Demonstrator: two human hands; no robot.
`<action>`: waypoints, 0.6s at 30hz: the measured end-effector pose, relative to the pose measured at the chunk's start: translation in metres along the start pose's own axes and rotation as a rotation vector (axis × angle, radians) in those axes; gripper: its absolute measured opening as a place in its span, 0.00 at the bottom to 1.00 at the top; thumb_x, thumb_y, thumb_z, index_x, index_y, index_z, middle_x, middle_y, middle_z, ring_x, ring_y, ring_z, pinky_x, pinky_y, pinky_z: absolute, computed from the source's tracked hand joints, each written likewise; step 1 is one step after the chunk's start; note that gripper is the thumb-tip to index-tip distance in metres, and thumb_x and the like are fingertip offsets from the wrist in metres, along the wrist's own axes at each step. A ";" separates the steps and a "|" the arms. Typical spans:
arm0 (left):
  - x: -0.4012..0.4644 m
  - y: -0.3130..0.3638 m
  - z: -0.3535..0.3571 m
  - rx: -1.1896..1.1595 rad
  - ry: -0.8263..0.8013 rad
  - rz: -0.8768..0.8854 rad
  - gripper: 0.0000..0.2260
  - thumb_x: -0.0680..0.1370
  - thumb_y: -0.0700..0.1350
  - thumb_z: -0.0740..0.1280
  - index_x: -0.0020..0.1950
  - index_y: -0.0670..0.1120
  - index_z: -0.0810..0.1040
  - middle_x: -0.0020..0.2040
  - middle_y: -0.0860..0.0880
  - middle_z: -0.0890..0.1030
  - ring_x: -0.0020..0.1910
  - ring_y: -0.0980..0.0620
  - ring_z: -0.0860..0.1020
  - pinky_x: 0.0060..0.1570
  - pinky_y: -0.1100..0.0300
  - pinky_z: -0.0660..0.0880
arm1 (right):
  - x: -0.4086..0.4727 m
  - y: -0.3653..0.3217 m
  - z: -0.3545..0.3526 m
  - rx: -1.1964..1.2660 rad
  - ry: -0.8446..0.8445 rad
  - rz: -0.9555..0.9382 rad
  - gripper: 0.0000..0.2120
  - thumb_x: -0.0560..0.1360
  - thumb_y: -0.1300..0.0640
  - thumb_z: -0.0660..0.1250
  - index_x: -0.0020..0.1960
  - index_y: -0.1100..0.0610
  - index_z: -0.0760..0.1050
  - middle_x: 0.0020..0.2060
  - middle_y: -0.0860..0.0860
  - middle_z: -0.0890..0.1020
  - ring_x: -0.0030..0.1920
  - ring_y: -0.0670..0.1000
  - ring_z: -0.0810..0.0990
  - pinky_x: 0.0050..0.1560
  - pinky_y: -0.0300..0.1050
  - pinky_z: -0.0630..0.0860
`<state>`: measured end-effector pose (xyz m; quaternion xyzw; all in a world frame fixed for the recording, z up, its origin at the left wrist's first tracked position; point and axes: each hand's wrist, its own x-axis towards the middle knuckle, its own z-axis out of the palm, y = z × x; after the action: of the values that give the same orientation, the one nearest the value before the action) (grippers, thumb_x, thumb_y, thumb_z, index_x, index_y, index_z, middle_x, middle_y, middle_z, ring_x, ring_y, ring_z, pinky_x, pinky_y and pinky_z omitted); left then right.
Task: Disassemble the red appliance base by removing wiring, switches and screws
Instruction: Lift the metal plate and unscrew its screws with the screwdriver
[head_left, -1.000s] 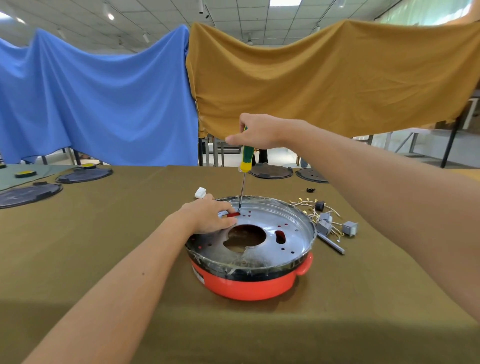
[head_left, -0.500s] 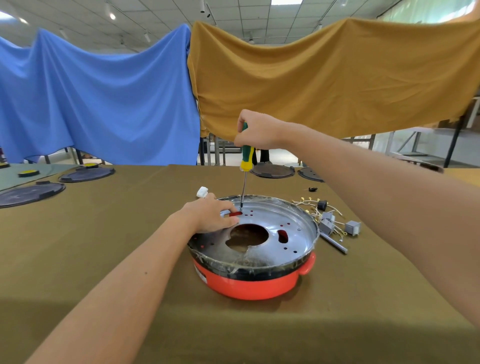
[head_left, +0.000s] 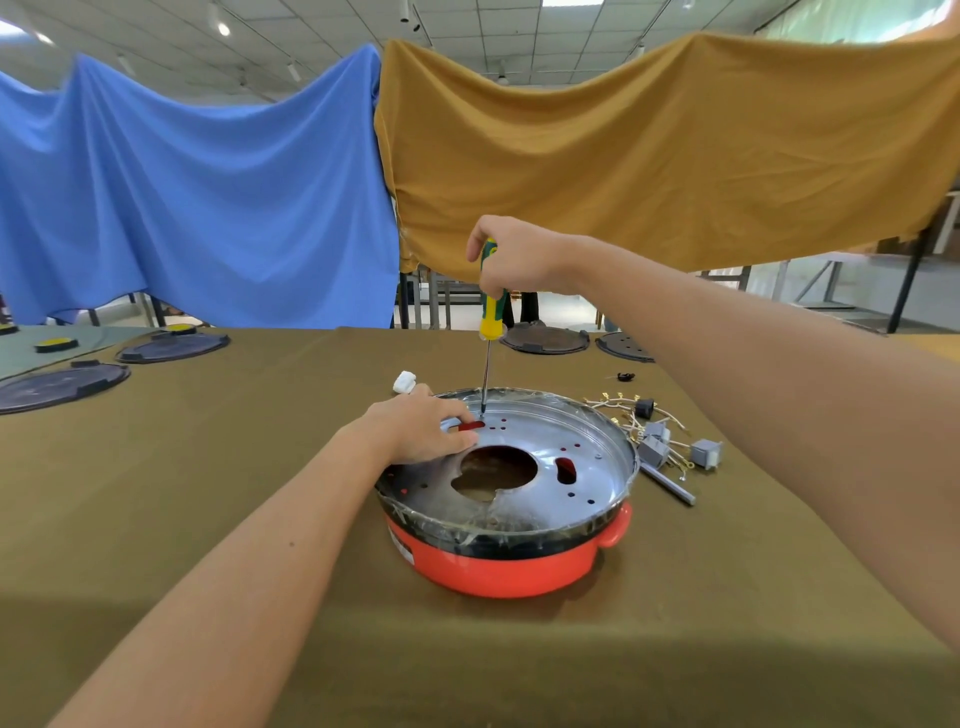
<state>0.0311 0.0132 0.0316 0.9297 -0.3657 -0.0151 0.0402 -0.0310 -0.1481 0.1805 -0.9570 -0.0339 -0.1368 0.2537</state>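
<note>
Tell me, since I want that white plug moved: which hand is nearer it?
Left. The left hand rests on the pan's metal plate right beside the white plug; the right hand is higher up, gripping the screwdriver.

Appliance base (head_left: 498, 571): glossy red plastic shell; inner plate (head_left: 587, 457) shiny, reflective metal. Screwdriver (head_left: 491, 312): smooth yellow-green plastic handle, bright metal shaft. Counter (head_left: 208, 467): matt olive cloth covering. Switches (head_left: 706, 453): dull grey plastic.
</note>
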 end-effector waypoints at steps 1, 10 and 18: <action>0.000 0.000 0.000 -0.003 -0.001 0.000 0.21 0.79 0.66 0.56 0.70 0.64 0.68 0.69 0.43 0.66 0.62 0.41 0.73 0.59 0.47 0.72 | 0.001 0.000 0.001 -0.045 0.002 0.002 0.14 0.74 0.62 0.67 0.59 0.60 0.69 0.43 0.50 0.71 0.41 0.49 0.70 0.37 0.42 0.67; 0.000 0.001 -0.001 -0.002 0.002 0.002 0.21 0.78 0.67 0.56 0.70 0.64 0.68 0.67 0.43 0.67 0.58 0.42 0.74 0.59 0.48 0.73 | 0.004 0.007 -0.001 -0.106 0.013 -0.005 0.10 0.80 0.59 0.66 0.58 0.57 0.67 0.43 0.51 0.72 0.41 0.50 0.71 0.40 0.43 0.71; 0.001 -0.001 0.000 -0.021 0.002 0.005 0.20 0.78 0.67 0.57 0.69 0.65 0.69 0.66 0.44 0.67 0.56 0.44 0.74 0.55 0.51 0.72 | 0.004 0.006 -0.002 -0.153 0.025 0.067 0.15 0.79 0.48 0.65 0.57 0.57 0.66 0.43 0.50 0.72 0.41 0.49 0.71 0.39 0.44 0.69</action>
<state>0.0327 0.0128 0.0311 0.9283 -0.3681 -0.0177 0.0502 -0.0271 -0.1544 0.1798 -0.9724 0.0115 -0.1422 0.1848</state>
